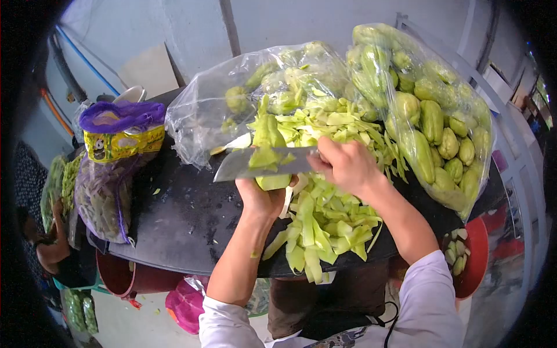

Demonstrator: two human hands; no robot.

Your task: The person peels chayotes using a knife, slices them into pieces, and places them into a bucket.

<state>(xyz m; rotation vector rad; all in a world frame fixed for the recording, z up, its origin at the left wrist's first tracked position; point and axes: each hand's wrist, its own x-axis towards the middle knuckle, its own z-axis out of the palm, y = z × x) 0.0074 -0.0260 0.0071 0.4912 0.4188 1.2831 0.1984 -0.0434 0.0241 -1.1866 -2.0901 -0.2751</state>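
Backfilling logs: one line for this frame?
left hand: holds chayote; right hand: holds wide-bladed knife across chayote; peelings: heaped on black table

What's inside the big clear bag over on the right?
Inside the bag, many green vegetables show, packed close together. The nearest ones cover whatever lies deeper, so that can't be seen.

At the clock's centre, a squash [274, 183] lay in the left hand [259, 200], with a knife [238, 166] across it in the right hand [350, 165], all above the table [185, 217]. Peelings [333, 229] lay on it from one round to five o'clock. A bag [194, 110] rested at twelve; a second bag [479, 136], holding more squashes [432, 122], rested at two. At nine sat a net sack [104, 194]. Below the table's edge, a bucket [477, 252] stood at four, a tub [152, 279] at eight.
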